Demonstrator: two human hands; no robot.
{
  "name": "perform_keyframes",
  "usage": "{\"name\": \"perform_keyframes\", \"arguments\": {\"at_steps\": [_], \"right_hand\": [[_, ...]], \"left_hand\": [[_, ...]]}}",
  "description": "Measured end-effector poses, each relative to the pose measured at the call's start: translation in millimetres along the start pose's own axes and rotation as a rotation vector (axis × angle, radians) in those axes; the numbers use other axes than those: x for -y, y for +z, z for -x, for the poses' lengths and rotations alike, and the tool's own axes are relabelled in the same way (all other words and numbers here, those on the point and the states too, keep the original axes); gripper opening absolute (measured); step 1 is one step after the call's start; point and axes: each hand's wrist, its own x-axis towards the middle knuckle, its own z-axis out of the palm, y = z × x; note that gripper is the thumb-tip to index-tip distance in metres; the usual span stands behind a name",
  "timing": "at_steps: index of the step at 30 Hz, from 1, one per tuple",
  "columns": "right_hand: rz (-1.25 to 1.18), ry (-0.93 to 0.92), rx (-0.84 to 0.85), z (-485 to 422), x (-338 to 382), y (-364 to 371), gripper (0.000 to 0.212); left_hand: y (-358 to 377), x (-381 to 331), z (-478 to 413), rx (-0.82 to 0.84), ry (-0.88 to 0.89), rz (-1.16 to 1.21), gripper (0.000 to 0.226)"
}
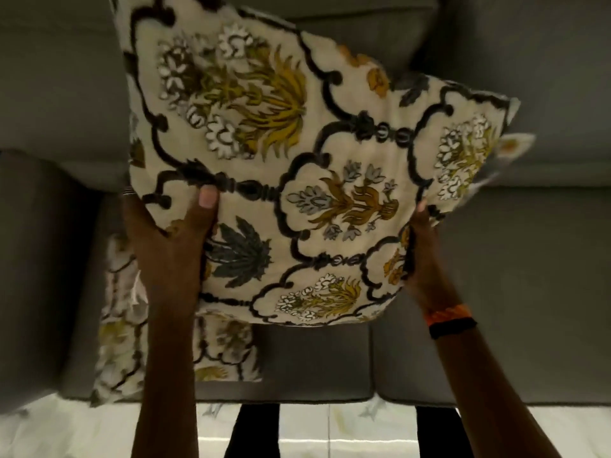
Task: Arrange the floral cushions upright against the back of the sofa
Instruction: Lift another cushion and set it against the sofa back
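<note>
A cream floral cushion [297,166] with dark scrolls and yellow flowers is held up in the air over the grey sofa seat [314,358]. My left hand [172,246] grips its lower left edge, thumb on the front face. My right hand [426,259] clasps the lower right edge, fingers hidden behind the cushion. A second floral cushion [125,342] lies flat on the left seat, partly hidden by my left arm and the raised cushion. The sofa back [529,77] rises behind.
The grey armrest [33,276] bounds the seat on the left. A seam [370,358] splits the two seat pads. A pale tiled floor [330,434] runs along the sofa's front edge, with my dark legs visible there.
</note>
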Motion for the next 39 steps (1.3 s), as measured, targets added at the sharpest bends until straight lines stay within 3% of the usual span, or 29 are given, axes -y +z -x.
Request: {"name": "perform_keyframes", "arguments": {"at_steps": [1, 2, 4, 7, 10, 14, 17, 19, 21, 23, 25, 28, 30, 34, 36, 37, 39], "right_hand": [[0.013, -0.014, -0.008, -1, 2, -41, 0.049], [0.028, -0.012, -0.026, 1, 11, -77, 0.044], [0.028, 0.007, -0.119, 2, 21, -142, 0.05], [-0.09, 0.082, -0.273, -18, 17, -258, 0.044], [-0.367, 0.174, -0.439, -42, 15, -348, 0.057], [-0.658, 0.206, -0.493, -72, 17, -442, 0.071], [-0.747, 0.221, -0.489, -93, 5, -510, 0.082], [-0.718, 0.292, -0.531, -108, -9, -543, 0.091], [-0.553, 0.374, -0.643, -130, -45, -588, 0.076], [-0.362, 0.265, -0.733, -143, -69, -624, 0.066], [-0.152, 0.117, -0.808, -142, -52, -645, 0.081], [0.047, -0.032, -0.846, -131, 23, -651, 0.088], [0.13, -0.082, -0.759, -137, 43, -676, 0.083], [0.326, -0.105, -0.476, -167, 62, -704, 0.071], [0.33, -0.053, -0.411, -176, 60, -705, 0.076], [0.326, -0.04, -0.396, -177, 61, -704, 0.079], [0.337, -0.047, -0.432, -174, 60, -705, 0.071]], "left_hand": [[39, -15, 15, 0.03, 0.052, -0.04, 0.076], [82, -31, 29, 0.07, 0.095, -0.089, 0.075], [162, -58, 58, 0.167, 0.194, -0.162, 0.074], [294, -76, 102, 0.343, 0.329, -0.289, 0.081], [415, -77, 141, 0.516, 0.562, -0.486, 0.084], [547, -71, 194, 0.542, 0.841, -0.662, 0.091], [630, -58, 225, 0.554, 0.959, -0.723, 0.091], [675, -42, 236, 0.586, 1.002, -0.755, 0.089], [716, -26, 246, 0.604, 1.058, -0.765, 0.083], [742, -18, 254, 0.577, 1.115, -0.745, 0.071], [750, -20, 260, 0.485, 1.144, -0.66, 0.058], [713, -18, 274, 0.256, 0.99, -0.593, 0.058], [676, -7, 285, 0.142, 0.692, -0.522, 0.082], [652, 37, 301, 0.176, 0.039, -0.133, 0.126], [658, 50, 305, 0.278, -0.22, 0.114, 0.115], [662, 52, 305, 0.356, -0.315, 0.171, 0.095], [674, 53, 303, 0.525, -0.319, 0.19, 0.061]]}}
